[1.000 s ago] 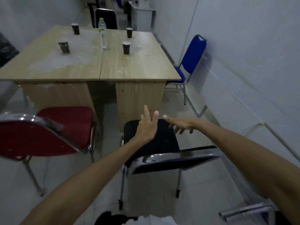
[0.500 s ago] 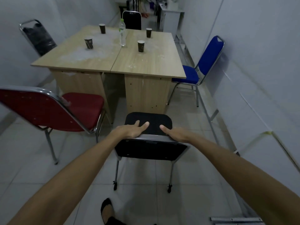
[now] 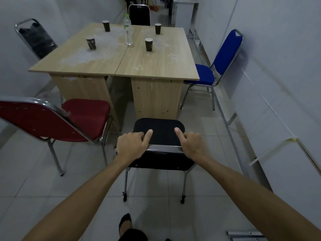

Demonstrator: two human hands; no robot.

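Observation:
A black chair [image 3: 161, 131] with a chrome frame stands on the tiled floor in front of me, its seat facing the wooden table [image 3: 156, 66]. My left hand [image 3: 132, 145] grips the left end of the backrest's top rail, fingers curled over it and thumb stretched along the top. My right hand [image 3: 191, 145] grips the right end the same way. The chair's seat front is close to the table's panel leg.
A red chair [image 3: 52, 122] stands at my left, a blue chair [image 3: 217, 66] by the right wall, black chairs at the far left and behind the table. On the table are several paper cups [image 3: 149, 44] and a water bottle [image 3: 128, 30]. My foot [image 3: 125, 221] shows below.
Both hands came down from the air onto the chair's backrest and curled round its top rail. My view has pulled back and risen, showing more of the room.

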